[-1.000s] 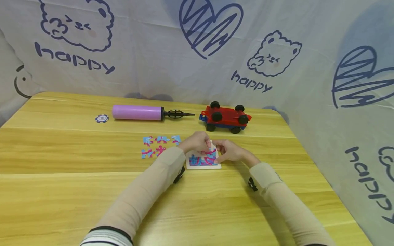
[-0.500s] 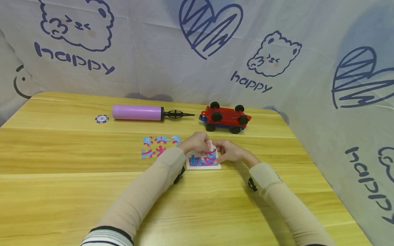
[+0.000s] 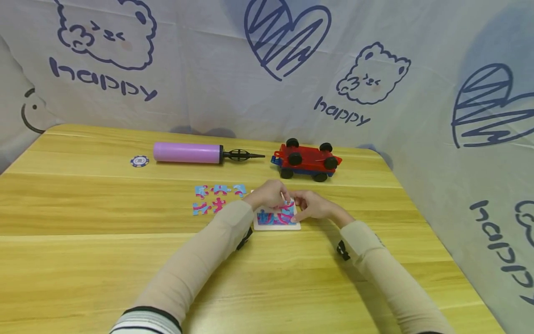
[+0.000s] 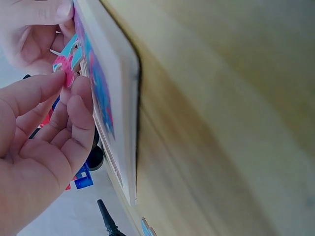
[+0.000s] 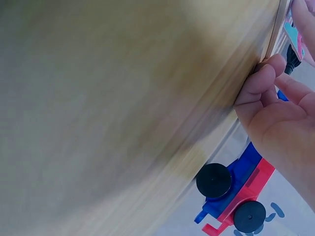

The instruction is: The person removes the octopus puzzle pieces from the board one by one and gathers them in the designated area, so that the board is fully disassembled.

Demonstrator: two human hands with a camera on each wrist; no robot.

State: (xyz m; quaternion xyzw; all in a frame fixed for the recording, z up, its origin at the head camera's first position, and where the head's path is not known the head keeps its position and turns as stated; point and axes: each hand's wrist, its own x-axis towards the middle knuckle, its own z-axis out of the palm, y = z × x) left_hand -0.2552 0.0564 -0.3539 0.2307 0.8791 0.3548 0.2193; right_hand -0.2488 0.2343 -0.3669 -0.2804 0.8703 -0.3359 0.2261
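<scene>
Head view, looking down at a yellow wooden worktop [image 3: 125,260] backed by a pale cloth printed with bears, hearts and the word "happy". Two beige-sleeved arms meeting near the middle, over a small white-framed puzzle board [image 3: 276,219] lying flat.

Left hand [image 3: 267,194] at the board's far left corner, fingers curled, pinching a pink-and-blue puzzle piece [image 4: 69,58] between thumb and fingertips. Piece right at the fingertips, at the board's far edge and raised at an angle rather than lying flat; seated or not, cannot tell. Left wrist view: same piece caught between thumb and forefinger, just off the board's printed face.

Right hand [image 3: 312,205] at the board's far right corner, facing the left hand, fingers bent. Right wrist view: fingertips pressed against the board's edge [image 5: 273,34]. Top of the left wrist view: right thumb touching the same piece from the other side. Grip of both hands closed: left on the piece, right on the board's edge.

Left of the board, five loose pieces [image 3: 213,197] in two short rows on the worktop, near the left forearm. Farther back, a purple pump [image 3: 187,152] with a black nozzle, a small round chip [image 3: 139,161] to its left, and a red and blue toy car [image 3: 307,160] to its right.
</scene>
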